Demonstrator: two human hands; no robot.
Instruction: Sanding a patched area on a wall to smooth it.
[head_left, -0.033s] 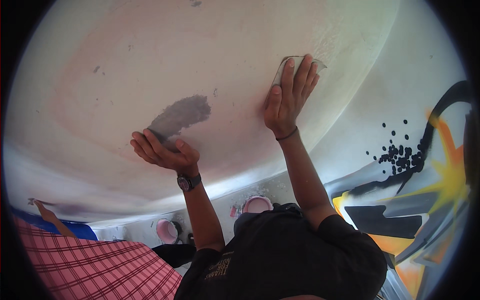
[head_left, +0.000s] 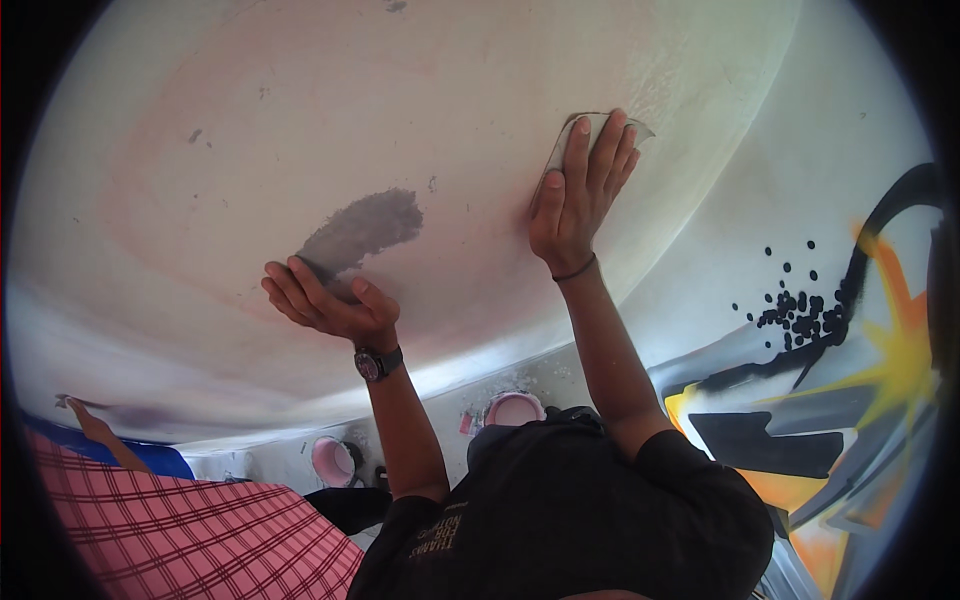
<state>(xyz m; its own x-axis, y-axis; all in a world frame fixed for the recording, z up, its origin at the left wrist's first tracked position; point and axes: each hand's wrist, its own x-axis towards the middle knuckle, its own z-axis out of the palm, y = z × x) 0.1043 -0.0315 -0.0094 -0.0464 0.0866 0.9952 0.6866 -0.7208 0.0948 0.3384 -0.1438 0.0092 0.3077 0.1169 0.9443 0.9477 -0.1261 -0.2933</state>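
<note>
The curved, pale wall (head_left: 300, 130) fills the upper picture, with a faint pinkish tint and a rough grey bare patch (head_left: 365, 225). My right hand (head_left: 580, 190) presses a thin pale sheet, apparently sandpaper (head_left: 561, 152), flat against the wall. Its fingers lie stretched over the sheet, one corner of which curls out past the fingertips. My left hand (head_left: 335, 305) wears a watch (head_left: 370, 364) at the wrist. It is at the lower end of the grey patch, fingers extended and thumb apart, with nothing visible in it.
At lower left stands another person in a red checked garment (head_left: 190, 535), with a hand (head_left: 90, 425) near the wall. Pink-rimmed buckets (head_left: 333, 462) sit on the floor below. A painted wall (head_left: 830, 400) with black, yellow and orange shapes adjoins at right.
</note>
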